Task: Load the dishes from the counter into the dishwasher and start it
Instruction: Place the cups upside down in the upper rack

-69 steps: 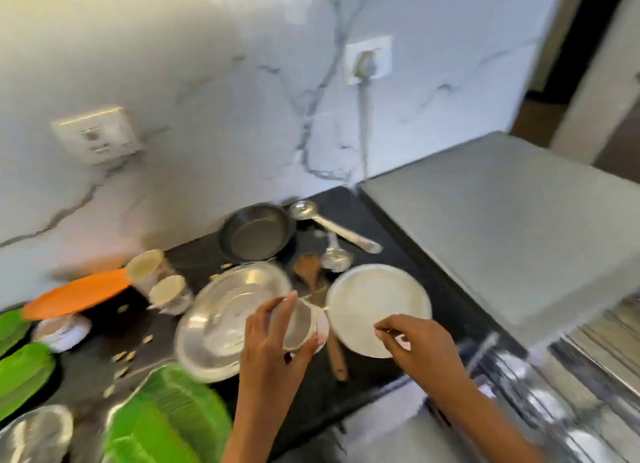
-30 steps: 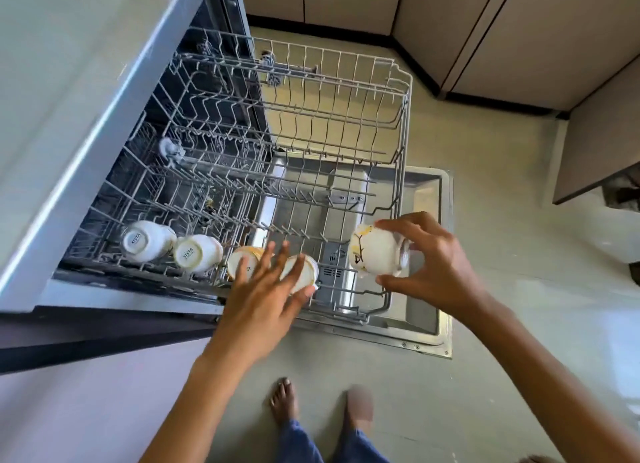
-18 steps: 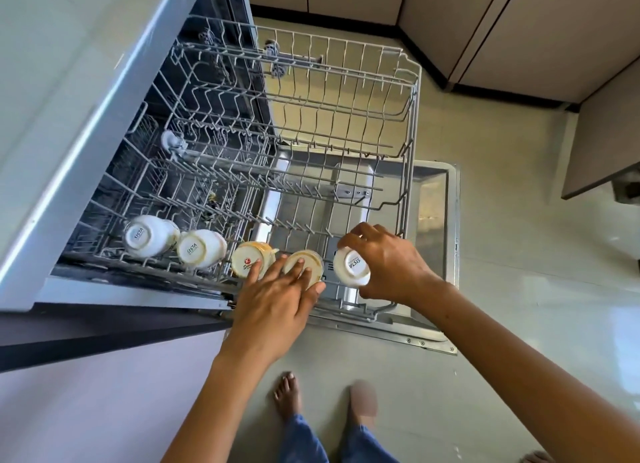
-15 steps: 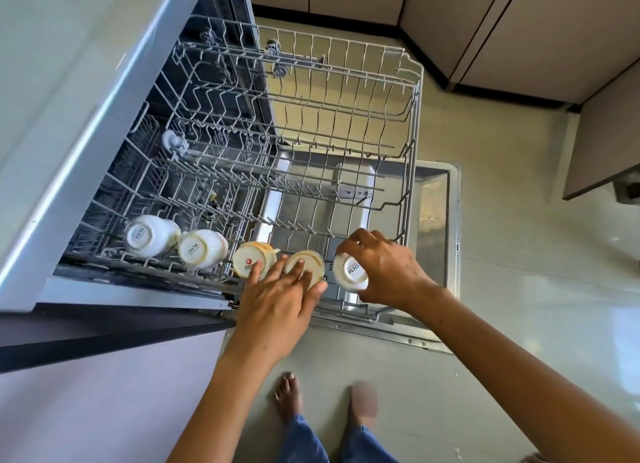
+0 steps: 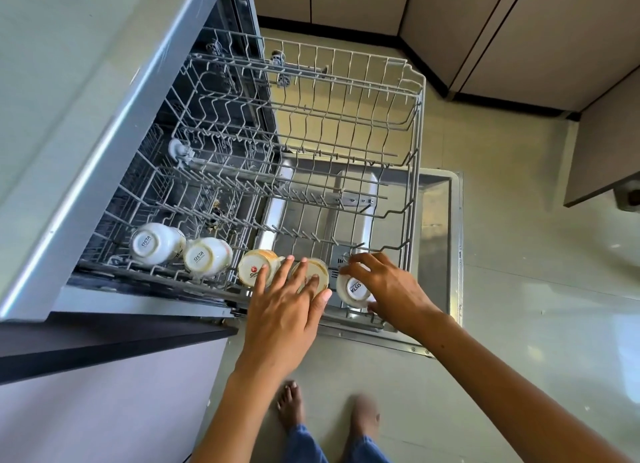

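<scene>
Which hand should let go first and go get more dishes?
Probably the left hand. Its straight fingers only rest on the tan upside-down cup, already seated in the grey wire rack. The right hand curls round the white upside-down cup, apparently settling it.

There is one view only, from a camera on the person's head. It looks steeply down on the pulled-out grey wire dishwasher rack (image 5: 311,171), which fills the middle of the picture. The camera is close above the rack's near edge. The pale tiled floor (image 5: 519,289) lies to the right of the rack and below it.
</scene>
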`<state>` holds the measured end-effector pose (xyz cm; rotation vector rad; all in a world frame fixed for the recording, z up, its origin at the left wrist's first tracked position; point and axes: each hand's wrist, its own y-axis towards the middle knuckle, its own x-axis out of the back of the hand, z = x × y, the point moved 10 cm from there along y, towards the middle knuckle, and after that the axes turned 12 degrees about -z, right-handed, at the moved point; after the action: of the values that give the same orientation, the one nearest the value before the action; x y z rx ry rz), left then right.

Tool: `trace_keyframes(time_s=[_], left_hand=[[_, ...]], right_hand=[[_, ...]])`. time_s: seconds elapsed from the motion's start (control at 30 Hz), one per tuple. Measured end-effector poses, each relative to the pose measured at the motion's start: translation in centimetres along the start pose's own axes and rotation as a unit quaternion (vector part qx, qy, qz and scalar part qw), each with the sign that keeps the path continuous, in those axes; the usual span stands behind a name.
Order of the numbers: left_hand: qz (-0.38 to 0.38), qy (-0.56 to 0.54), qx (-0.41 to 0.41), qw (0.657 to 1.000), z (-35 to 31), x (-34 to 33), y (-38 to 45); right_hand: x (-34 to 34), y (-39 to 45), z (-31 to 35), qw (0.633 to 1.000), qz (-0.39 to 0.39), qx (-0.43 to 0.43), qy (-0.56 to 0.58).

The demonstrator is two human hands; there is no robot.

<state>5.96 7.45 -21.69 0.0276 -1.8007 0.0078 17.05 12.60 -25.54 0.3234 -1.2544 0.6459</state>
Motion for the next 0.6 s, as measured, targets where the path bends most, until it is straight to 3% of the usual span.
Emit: trace_keyframes(time_s=[0.53, 0.6], left_hand=[[-0.031, -0.012, 0.002, 0.999, 0.2, 0.2, -0.3], [-0.032, -0.018, 0.006, 0.999, 0.3, 0.1, -0.5]], right_hand=[[0.4, -1.4, 0.4, 0.996, 0.082, -0.032, -0.005], [0.9, -2.0, 0.8, 0.998, 0.056, -0.038, 0.009]])
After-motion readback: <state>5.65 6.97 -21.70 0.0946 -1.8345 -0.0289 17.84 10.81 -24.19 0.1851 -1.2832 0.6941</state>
